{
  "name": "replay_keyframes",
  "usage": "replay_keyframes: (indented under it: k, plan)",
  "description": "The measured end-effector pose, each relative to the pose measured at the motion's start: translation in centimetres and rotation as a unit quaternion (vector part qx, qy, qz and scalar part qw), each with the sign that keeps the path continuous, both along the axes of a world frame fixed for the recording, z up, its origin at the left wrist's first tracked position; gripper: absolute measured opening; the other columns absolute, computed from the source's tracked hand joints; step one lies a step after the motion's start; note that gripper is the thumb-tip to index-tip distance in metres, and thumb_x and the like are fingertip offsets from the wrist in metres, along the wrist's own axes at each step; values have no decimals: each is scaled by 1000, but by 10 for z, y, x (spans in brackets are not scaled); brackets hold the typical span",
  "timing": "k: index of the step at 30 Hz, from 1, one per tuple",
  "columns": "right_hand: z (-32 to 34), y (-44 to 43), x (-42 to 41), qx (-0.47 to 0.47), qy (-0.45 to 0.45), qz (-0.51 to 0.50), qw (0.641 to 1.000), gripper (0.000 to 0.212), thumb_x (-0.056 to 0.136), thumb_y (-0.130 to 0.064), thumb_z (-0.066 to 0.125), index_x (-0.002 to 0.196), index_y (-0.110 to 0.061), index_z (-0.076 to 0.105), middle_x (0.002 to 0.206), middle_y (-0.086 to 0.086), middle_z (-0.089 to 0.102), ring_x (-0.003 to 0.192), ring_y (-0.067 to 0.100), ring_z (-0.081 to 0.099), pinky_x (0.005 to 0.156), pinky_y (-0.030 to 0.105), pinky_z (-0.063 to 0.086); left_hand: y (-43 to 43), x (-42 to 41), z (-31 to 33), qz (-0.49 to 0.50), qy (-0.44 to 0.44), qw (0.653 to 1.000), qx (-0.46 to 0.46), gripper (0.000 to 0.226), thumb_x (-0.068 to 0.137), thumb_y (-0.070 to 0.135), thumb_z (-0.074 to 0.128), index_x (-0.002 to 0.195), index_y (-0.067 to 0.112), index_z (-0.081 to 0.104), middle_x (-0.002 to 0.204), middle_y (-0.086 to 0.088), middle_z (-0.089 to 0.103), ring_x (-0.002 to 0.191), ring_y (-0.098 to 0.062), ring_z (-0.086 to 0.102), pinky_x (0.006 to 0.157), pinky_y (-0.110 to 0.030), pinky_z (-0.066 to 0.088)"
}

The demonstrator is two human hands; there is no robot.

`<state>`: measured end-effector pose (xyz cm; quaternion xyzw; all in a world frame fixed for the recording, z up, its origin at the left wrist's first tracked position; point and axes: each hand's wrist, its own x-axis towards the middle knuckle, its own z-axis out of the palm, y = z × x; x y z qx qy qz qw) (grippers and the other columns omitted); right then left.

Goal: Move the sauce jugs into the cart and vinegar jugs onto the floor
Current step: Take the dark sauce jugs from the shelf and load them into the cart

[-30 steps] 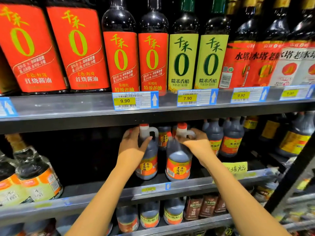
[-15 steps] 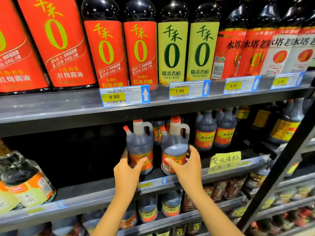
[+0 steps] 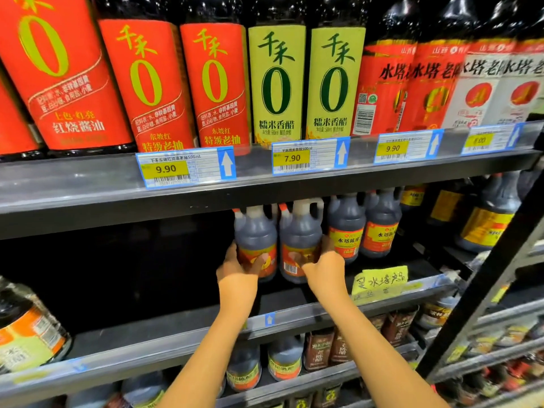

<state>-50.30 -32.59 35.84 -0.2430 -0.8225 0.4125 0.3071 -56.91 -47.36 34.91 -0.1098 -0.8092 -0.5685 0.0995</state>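
Two dark jugs with white handled necks, red spouts and orange labels stand side by side on the middle shelf [image 3: 176,340]. My left hand [image 3: 238,267] grips the lower body of the left jug [image 3: 255,234], thumb across its label. My right hand [image 3: 322,267] grips the lower body of the right jug [image 3: 300,234], fingers wrapped round its right side. Both jugs are upright; I cannot tell whether their bases touch the shelf. Just right of them stand two more jugs of the same kind [image 3: 347,228].
The upper shelf [image 3: 88,184] carries tall red and green labelled bottles [image 3: 276,81] close above the jug caps. A yellow handwritten note [image 3: 379,281] hangs on the shelf edge at right. Larger jugs [image 3: 488,219] stand further right; a dark upright post [image 3: 482,290] crosses there.
Both hands slid from the jugs' necks down to their lower bodies. The view moved closer and leftward, so the jugs now sit further back under the upper shelf.
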Motion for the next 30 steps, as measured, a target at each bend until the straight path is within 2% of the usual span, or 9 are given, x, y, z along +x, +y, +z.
replay_keyframes:
  k: [2,6,10,15,20,22,24,27,30]
  plan:
    - [-3,3,-5,-10,33,4,999,43,75,4,67,116,-3,55,92,4,60,81,17,54,64,9,35,4,-4,0,11,0,1000,-6,56,79,36,74,127,14,54,108,-5,69,97,-25,65,82,-36,54]
    - [-5,8,-15,-41,48,36,997,28,81,-7,71,103,-3,55,96,5,60,92,23,59,70,1,37,9,-3,0,25,5,1000,-14,51,80,35,72,124,14,55,106,-7,69,95,-26,66,79,-35,53]
    - [-8,11,-20,-61,26,55,996,42,78,-23,76,107,-3,54,105,11,65,97,26,61,84,37,50,13,-2,2,32,3,999,-22,47,83,31,70,123,13,54,104,-8,68,93,-27,65,73,-27,46]
    - [-7,8,-22,-108,39,67,991,38,80,-13,73,112,-4,54,109,12,65,99,23,61,89,40,51,13,3,2,27,0,1000,-12,48,83,30,70,125,12,54,106,-6,68,95,-24,64,74,-24,42]
    - [1,7,-12,-69,7,57,996,38,80,-16,73,109,-1,55,103,12,66,95,26,62,80,33,50,10,9,11,21,-37,999,-20,46,83,29,70,123,13,53,106,-9,68,97,-29,64,79,-33,51]
    - [3,7,-2,-49,-25,47,997,27,77,-10,72,97,-1,56,88,11,64,83,26,60,64,21,43,8,22,13,11,-21,1000,-18,46,81,31,67,121,13,51,103,-9,67,95,-29,64,79,-37,53]
    - [8,3,15,-1,-89,36,995,27,77,-17,73,79,-6,48,73,5,52,74,24,51,51,19,32,7,36,9,15,18,997,-74,50,80,37,65,118,8,50,103,-14,65,93,-32,62,78,-42,54]
    - [8,0,43,107,-117,23,987,46,79,-39,73,98,-4,50,91,8,52,90,23,48,68,23,35,6,64,10,23,81,970,-227,43,86,43,62,100,2,56,94,-16,61,93,-35,55,79,-43,49]
    - [9,2,79,178,-113,24,977,71,82,-40,69,136,-5,40,130,10,50,124,27,42,99,32,37,13,85,7,-34,193,934,-298,52,87,45,57,119,4,52,105,-10,59,101,-31,51,89,-45,47]
